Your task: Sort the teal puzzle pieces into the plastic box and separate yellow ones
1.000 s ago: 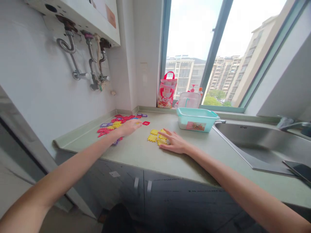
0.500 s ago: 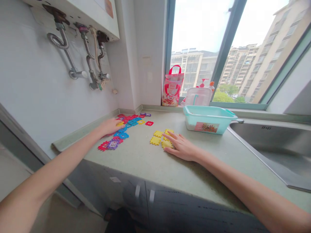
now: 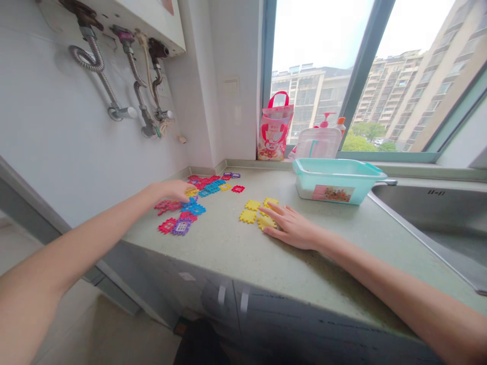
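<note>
Several flat plastic puzzle tiles in red, blue, purple and yellow (image 3: 192, 207) lie scattered at the back left of the green countertop (image 3: 236, 253). My left hand (image 3: 171, 190) reaches over them, fingers curled on a yellow tile (image 3: 191, 192). A small group of yellow tiles (image 3: 255, 213) lies apart in the middle. My right hand (image 3: 294, 228) rests flat on the counter, fingers stretched out, fingertips touching the yellow group.
A teal plastic tub (image 3: 335, 180) stands behind my right hand. A steel sink (image 3: 437, 208) is at the right. A pink gift bag (image 3: 274, 126), a clear container (image 3: 318, 143) and bottles sit on the window sill. Pipes (image 3: 144, 101) hang on the left wall.
My left hand has pulled back from the far tiles towards the near left of the pile and closed on a yellow tile. My right hand has stayed on the yellow group.
</note>
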Demonstrator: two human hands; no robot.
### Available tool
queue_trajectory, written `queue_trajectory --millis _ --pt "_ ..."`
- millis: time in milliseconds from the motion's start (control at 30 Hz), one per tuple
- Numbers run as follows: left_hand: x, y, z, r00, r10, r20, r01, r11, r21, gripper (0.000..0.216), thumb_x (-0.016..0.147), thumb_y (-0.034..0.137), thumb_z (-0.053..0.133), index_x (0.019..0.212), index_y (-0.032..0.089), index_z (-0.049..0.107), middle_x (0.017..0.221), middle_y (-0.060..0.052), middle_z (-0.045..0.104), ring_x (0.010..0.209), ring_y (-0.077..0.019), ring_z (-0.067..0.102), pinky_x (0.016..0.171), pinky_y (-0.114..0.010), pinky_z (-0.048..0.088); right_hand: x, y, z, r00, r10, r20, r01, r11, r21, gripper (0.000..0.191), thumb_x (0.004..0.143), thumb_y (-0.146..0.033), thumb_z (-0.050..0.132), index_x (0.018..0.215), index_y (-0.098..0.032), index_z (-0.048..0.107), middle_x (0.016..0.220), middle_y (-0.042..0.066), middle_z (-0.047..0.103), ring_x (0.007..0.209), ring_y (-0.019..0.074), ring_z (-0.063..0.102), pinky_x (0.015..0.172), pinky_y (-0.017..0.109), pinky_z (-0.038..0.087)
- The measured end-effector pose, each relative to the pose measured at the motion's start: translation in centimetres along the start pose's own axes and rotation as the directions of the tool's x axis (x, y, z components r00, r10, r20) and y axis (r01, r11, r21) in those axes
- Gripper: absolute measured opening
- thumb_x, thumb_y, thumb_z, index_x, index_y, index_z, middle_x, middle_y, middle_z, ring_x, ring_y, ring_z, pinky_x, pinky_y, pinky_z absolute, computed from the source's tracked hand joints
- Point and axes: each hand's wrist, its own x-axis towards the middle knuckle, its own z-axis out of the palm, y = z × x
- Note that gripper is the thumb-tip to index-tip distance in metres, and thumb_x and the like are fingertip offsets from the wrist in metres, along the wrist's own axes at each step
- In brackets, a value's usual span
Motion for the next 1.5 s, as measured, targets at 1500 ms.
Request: queue_trajectory --millis 1500 --pt "-2.4 -1.8 1.5 0.99 0.048 -0.136 -0.062 0.993 -0.096 0.05 0.083 0.05 0.067 0.127 0.029 0.077 0.113 -0.004 0.081 0.104 -0.0276 0.073 0.09 -0.03 0.053 22.7 -9.7 0.9 0.997 0.013 -0.077 -0.009 0.999 0.048 0.049 0.104 -0.048 0.053 0.147 -0.026 0.061 0.131 0.008 0.076 0.115 0.0279 0.073 0.094 0.036 0.054"
